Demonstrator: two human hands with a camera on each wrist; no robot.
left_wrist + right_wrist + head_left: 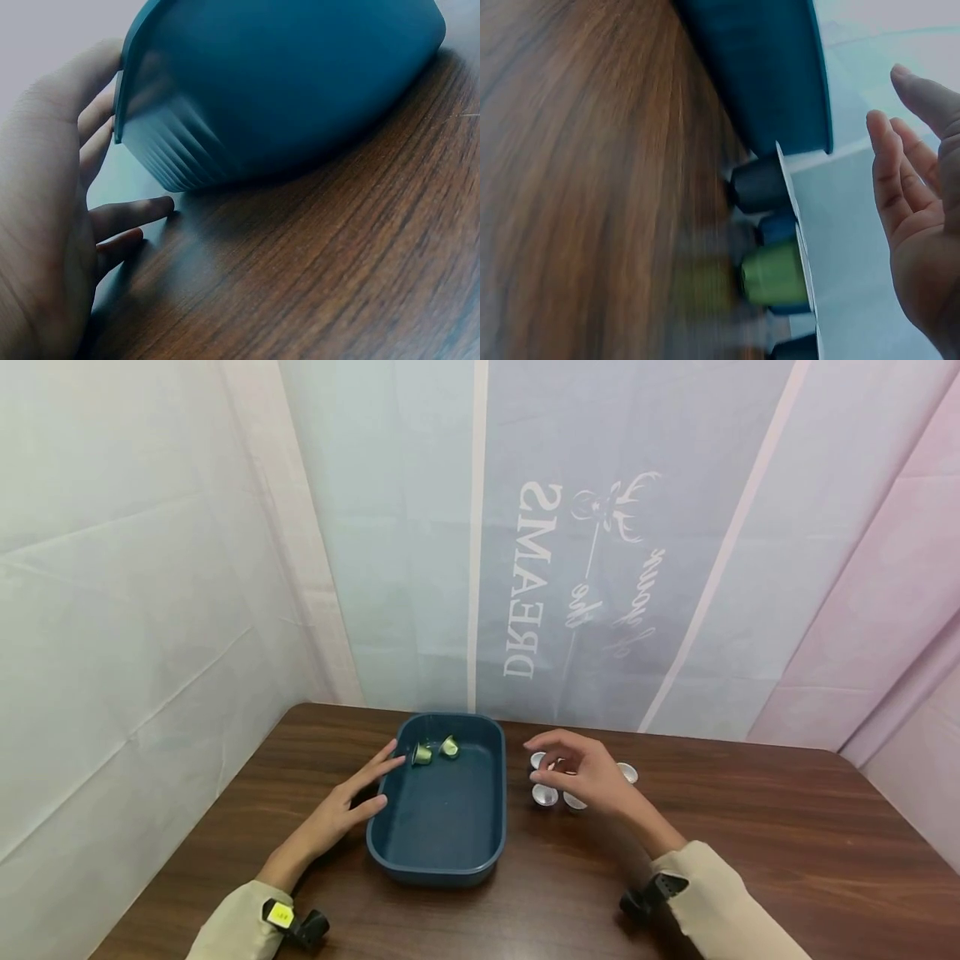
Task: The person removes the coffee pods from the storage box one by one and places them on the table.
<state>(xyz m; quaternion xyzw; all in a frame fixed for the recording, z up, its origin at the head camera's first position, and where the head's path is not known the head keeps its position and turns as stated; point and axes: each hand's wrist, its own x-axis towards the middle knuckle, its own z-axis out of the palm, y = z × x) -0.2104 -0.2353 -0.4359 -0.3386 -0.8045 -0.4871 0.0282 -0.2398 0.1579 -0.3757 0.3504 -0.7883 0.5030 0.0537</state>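
Note:
A dark blue plastic tray [442,860] sits on the brown wooden table [750,860]. Two green coffee capsules [435,750] lie at its far end. My left hand [352,797] rests open against the tray's left wall [225,112], fingers straight and touching the rim. Several capsules with silver foil tops [545,794] stand on the table just right of the tray. My right hand [581,768] hovers over them with relaxed, slightly bent fingers and holds nothing. In the right wrist view, a dark capsule [759,184] and a green capsule [774,274] show beside the tray [765,67].
Pale fabric backdrops with mirrored lettering [532,577] close in the table at the back and left. The table's left edge [187,852] runs close to my left forearm. Bare wood extends to the right and front.

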